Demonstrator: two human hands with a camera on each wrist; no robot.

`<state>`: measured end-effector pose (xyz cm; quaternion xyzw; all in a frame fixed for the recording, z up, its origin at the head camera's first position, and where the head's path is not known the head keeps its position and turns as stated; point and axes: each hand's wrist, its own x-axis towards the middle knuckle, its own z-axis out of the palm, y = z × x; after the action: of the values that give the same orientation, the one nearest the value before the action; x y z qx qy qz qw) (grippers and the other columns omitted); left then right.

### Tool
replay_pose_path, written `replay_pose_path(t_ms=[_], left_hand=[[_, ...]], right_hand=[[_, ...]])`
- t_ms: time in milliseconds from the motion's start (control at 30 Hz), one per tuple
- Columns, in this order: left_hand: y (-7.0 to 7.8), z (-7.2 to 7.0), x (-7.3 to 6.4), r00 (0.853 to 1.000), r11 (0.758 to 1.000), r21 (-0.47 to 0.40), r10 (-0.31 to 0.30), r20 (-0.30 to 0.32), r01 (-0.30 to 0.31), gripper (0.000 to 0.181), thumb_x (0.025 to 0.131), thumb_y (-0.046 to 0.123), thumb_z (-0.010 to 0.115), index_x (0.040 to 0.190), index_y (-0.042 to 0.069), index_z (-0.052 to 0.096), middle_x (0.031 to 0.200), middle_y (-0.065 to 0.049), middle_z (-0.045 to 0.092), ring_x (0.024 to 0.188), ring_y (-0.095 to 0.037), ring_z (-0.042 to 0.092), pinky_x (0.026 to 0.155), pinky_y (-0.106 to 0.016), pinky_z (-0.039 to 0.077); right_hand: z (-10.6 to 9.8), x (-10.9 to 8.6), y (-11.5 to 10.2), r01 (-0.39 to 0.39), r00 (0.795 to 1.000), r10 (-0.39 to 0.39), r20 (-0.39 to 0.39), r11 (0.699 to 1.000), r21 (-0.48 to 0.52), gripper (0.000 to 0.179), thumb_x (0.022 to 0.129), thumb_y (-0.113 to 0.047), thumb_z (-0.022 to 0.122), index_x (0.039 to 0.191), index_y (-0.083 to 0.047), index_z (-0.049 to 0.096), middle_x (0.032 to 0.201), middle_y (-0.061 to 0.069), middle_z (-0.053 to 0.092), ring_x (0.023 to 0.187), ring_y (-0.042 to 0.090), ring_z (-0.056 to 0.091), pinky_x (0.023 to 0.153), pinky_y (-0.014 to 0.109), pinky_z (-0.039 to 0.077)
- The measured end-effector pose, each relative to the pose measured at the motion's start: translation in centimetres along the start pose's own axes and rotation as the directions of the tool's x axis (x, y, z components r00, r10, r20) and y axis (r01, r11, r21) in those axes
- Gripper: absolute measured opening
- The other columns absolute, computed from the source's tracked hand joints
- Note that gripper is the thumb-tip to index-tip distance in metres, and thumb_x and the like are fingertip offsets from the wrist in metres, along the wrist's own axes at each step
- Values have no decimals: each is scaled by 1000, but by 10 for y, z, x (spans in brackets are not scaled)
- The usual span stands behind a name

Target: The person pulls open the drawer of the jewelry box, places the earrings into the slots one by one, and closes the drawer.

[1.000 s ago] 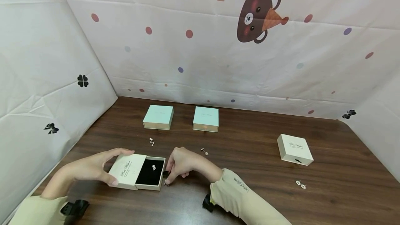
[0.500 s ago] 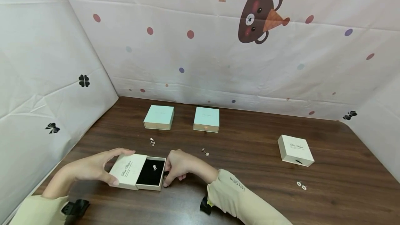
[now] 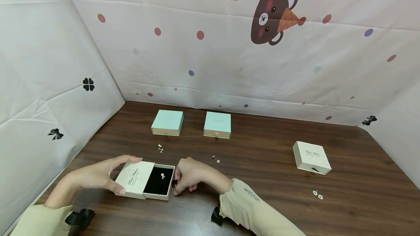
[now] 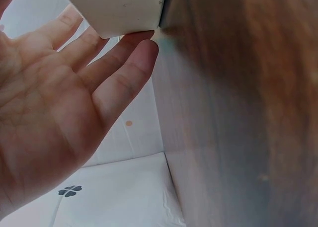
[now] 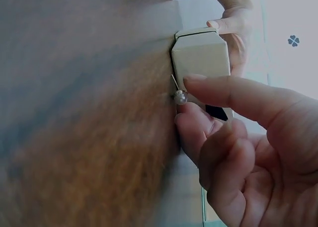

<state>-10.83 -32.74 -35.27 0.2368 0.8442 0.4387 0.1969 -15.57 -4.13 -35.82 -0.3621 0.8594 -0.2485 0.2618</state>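
Observation:
A white jewelry box (image 3: 133, 178) lies with its drawer (image 3: 158, 196) slid partly out to the right. On the drawer's black pad sits one small earring (image 3: 162, 176). My left hand (image 3: 98, 174) holds the box's sleeve, thumb at the near side and fingers at the far side. By the drawer's front end is my right hand (image 3: 191, 174); in the right wrist view its thumb and forefinger pinch a pearl stud earring (image 5: 181, 97), its thin post sticking out. The head view hides this earring behind the fingers. A black pull tab (image 5: 216, 112) shows beside the hand.
Two mint-green boxes (image 3: 167, 122) stand at the back, with a pair of earrings (image 3: 160, 148) before the left one and another pair (image 3: 216, 159) before the right one. Far right are a second white box (image 3: 311, 157) and flower-like earrings (image 3: 317, 195). Patterned cloth walls the table.
The right hand has shifted slightly at the drawer's front; the earring seen at its fingertips a second ago is now hidden in the head view. The left hand and box stay put.

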Motion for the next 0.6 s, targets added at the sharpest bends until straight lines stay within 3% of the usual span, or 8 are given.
replay_pose_path(t_ms=[200, 600], left_hand=[[0, 0, 0, 1000, 1000, 22, 3, -8, -2, 80, 67, 15, 79, 135, 7, 38, 133, -25, 35, 107, -1, 42, 80, -23, 41], [2, 2, 1, 1000, 999, 48, -21, -15, 22, 79, 67, 20, 79, 135, 8, 39, 134, -22, 36, 107, 2, 41, 81, -21, 40]], right_hand=[[0, 0, -1, -6, 1000, 6, 26, 1000, 14, 19, 67, -10, 81, 68, -12, 62, 55, -12, 61, 36, 4, 51, 39, 20, 46], [-6, -5, 6, 83, 996, -83, 22, 997, 8, 17, 74, -4, 71, 60, -11, 67, 50, -7, 59, 37, 3, 51, 41, 20, 46]])
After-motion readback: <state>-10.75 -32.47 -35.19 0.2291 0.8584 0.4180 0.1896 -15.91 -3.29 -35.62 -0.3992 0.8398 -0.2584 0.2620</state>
